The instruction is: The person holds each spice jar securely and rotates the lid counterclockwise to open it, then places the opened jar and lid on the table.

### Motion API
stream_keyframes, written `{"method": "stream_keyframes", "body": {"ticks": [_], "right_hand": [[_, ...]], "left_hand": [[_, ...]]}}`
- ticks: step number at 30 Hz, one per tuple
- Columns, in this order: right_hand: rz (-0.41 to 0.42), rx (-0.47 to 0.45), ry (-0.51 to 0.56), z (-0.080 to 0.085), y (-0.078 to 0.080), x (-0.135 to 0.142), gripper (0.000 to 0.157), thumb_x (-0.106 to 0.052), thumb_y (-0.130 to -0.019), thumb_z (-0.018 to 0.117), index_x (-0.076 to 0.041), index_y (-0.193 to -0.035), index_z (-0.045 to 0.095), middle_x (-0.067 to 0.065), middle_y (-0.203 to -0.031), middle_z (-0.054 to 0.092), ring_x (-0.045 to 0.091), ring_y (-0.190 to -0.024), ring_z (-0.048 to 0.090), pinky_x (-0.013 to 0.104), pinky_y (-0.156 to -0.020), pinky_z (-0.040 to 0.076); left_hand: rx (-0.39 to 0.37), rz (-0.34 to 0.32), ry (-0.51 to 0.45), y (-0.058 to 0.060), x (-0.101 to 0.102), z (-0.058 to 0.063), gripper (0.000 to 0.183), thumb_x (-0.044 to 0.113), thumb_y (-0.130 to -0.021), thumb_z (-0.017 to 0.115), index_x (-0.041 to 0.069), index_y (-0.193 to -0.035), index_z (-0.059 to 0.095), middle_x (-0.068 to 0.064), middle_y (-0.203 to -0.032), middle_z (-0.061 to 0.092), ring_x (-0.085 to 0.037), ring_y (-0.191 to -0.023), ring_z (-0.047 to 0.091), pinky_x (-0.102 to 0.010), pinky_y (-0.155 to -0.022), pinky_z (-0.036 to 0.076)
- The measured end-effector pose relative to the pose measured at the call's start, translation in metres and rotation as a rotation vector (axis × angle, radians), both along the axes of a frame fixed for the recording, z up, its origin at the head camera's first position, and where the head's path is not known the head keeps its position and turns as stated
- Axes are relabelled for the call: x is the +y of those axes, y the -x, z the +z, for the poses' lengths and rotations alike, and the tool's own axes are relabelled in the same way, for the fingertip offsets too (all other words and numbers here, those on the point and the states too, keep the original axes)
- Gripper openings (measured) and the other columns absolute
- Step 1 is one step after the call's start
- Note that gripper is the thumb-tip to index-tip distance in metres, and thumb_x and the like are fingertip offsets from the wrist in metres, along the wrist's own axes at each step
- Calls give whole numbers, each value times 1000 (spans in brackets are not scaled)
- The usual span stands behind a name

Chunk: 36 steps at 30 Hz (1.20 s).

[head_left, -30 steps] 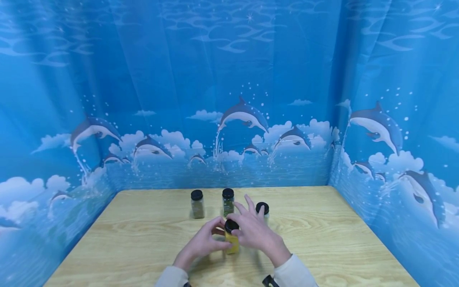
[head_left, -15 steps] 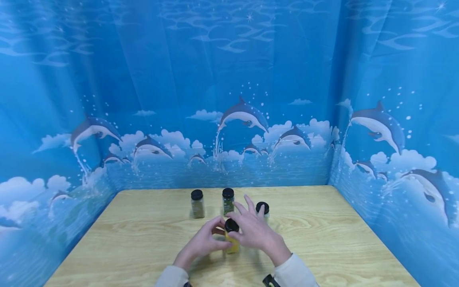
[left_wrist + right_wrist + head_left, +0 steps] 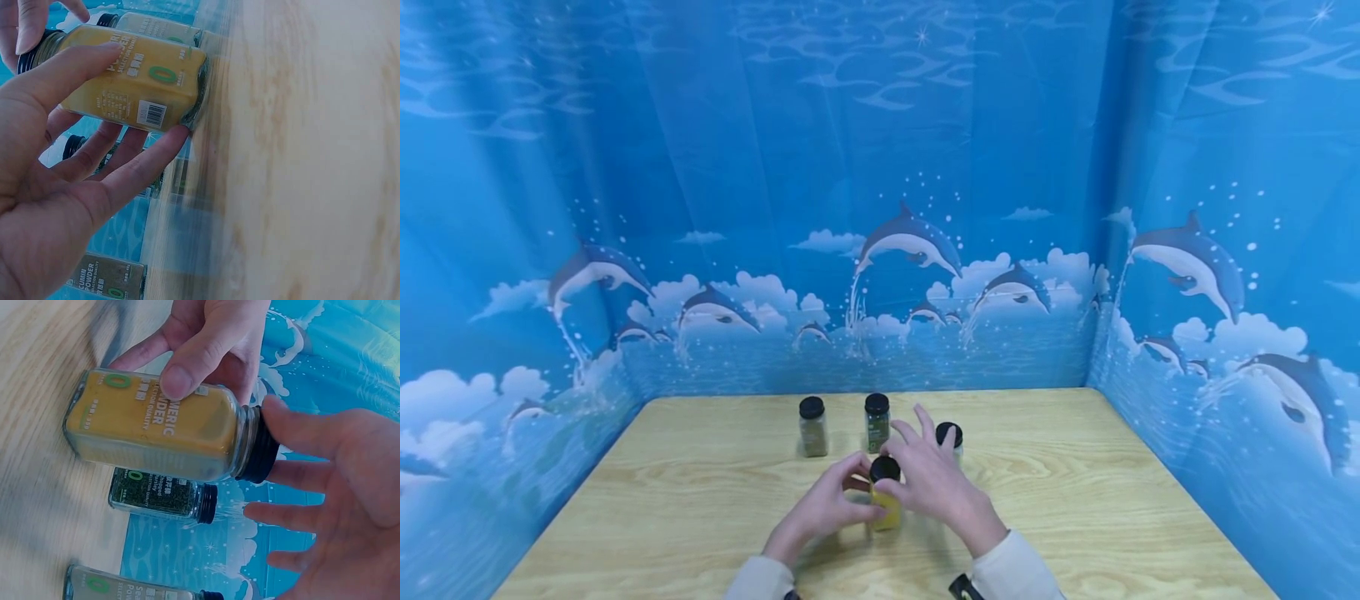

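Observation:
A glass spice jar of yellow turmeric powder (image 3: 886, 510) stands upright on the table in front of me. My left hand (image 3: 829, 502) holds its body, thumb on the near face and fingers behind, as the left wrist view shows. Thumb and index finger of my right hand (image 3: 936, 482) pinch the jar's black lid (image 3: 259, 447), which sits on the neck. The other right fingers are spread out. In the right wrist view, the turmeric label on the jar (image 3: 187, 434) is partly covered by the left thumb.
Behind stand a cumin powder jar (image 3: 813, 429) on the left, a chopped parsley jar (image 3: 877, 425) in the middle, and a pale powder jar (image 3: 131, 584) on the right, partly hidden by the right hand in the head view. A dolphin-print curtain (image 3: 880, 208) surrounds the wooden table (image 3: 700, 500).
The right thumb and index finger have shifted slightly around the lid. My left hand and the turmeric jar have kept their place, and the other jars stand unmoved.

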State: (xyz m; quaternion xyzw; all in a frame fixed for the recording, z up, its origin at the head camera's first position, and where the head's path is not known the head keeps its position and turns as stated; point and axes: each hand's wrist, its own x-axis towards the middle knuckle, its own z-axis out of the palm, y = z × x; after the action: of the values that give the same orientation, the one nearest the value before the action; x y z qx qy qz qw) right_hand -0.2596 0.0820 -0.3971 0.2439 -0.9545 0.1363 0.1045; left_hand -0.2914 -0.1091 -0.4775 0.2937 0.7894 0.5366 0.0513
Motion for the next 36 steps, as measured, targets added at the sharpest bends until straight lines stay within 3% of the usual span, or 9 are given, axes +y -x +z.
{"method": "stream_keyframes", "body": {"ticks": [6,10,20,28,36], "right_hand": [[43,-50,-30,2,-1,-1,44,-27,-82,72,-29,-124,60,5,-150,40,42,-145,11,84,-97,10],[56,-70,-38,3,-2,-1,46,-24,-82,71,-30,-126,59,6,-151,38,42,-146,9,83,-99,8],[76,-68,-39,3,-1,-1,46,-24,-83,71,-28,-127,58,7,-150,39,43,-145,10,83,-99,9],[83,-71,-51,2,-1,-1,46,-25,-84,70,-29,-127,57,7,-150,39,44,-145,10,83,-99,9],[76,-52,-34,0,-1,0,46,-42,-86,65,-28,-129,55,8,-150,40,45,-145,11,85,-96,11]], "left_hand": [[-30,3,17,0,-1,0,44,22,-74,80,20,-112,57,0,-113,60,-19,-107,61,-28,-95,51],[-32,3,17,0,-2,0,48,22,-74,80,22,-116,56,0,-114,60,-22,-109,60,-28,-96,51],[-58,20,31,-3,-1,3,53,25,-73,80,24,-120,55,0,-115,60,-19,-108,60,-34,-96,51],[-38,19,31,-4,-1,4,49,23,-74,80,22,-116,56,-1,-113,60,-19,-107,60,-30,-96,52],[-59,28,33,-5,0,3,39,25,-75,80,22,-107,57,1,-111,61,-20,-108,61,-35,-95,52]]}}
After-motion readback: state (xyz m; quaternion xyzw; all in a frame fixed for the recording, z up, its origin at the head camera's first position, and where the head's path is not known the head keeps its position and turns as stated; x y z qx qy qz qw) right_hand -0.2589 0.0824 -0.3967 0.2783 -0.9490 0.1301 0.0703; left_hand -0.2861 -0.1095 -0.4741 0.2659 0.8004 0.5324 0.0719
